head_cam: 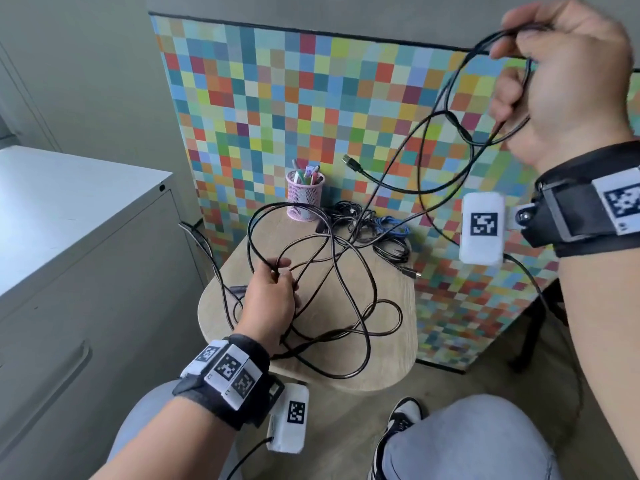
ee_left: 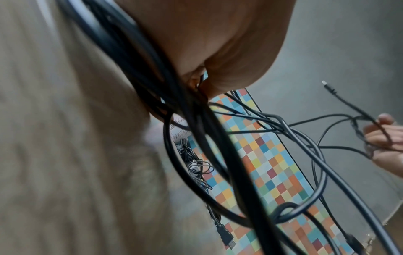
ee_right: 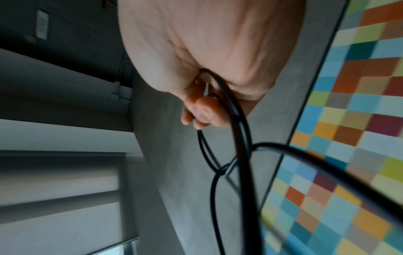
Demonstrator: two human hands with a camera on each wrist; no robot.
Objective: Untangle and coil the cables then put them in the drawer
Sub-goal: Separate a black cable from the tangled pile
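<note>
The grey drawer cabinet [head_cam: 79,237] stands to the left of my left hand [head_cam: 272,299]. The small wooden table [head_cam: 388,362] lies under that hand. On it, loose black cables [head_cam: 349,299] spread around my left fingers [head_cam: 282,263], which curl around 1 strand. My right hand [head_cam: 568,77] is raised high, its fingers [ee_right: 202,110] closed around a loop of black cable [head_cam: 446,116].

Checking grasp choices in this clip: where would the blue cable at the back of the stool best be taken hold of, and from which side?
Probably the blue cable is best pinched around the middle of its small bundle, coming from above and the right. It lies flat on the stool, black cables crowd its left and the pink pen cup stands beyond those. Its ends cannot be made out.
</note>
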